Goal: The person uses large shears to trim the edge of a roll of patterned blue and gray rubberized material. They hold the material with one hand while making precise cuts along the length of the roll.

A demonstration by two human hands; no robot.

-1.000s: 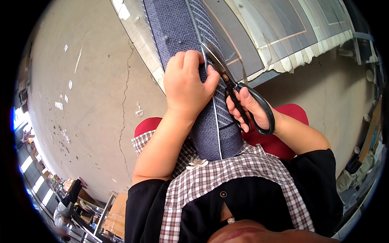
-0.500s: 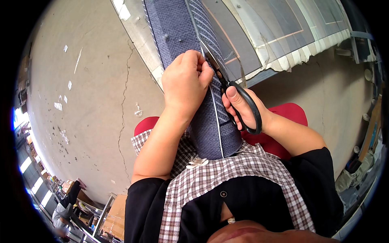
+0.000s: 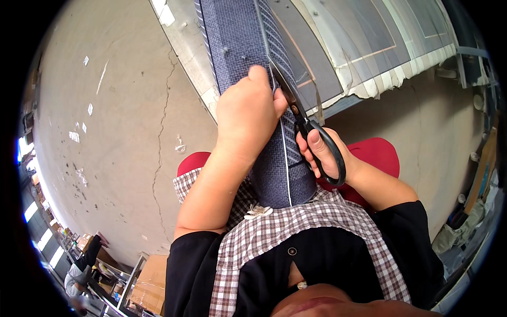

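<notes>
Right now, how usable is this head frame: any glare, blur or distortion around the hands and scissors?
Head view: strong fisheye, so the table edge bows toward the rim and a black ring fills the corners. Light is even daylight; the left hand, right hand, scissors and blue fabric are sharp with soft shadows. Bright windows at the far left edge are blown out.

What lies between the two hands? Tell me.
In the head view, a narrow strip of blue fabric with a white line, plus the scissors blades, separates the left hand from the right hand.
</notes>
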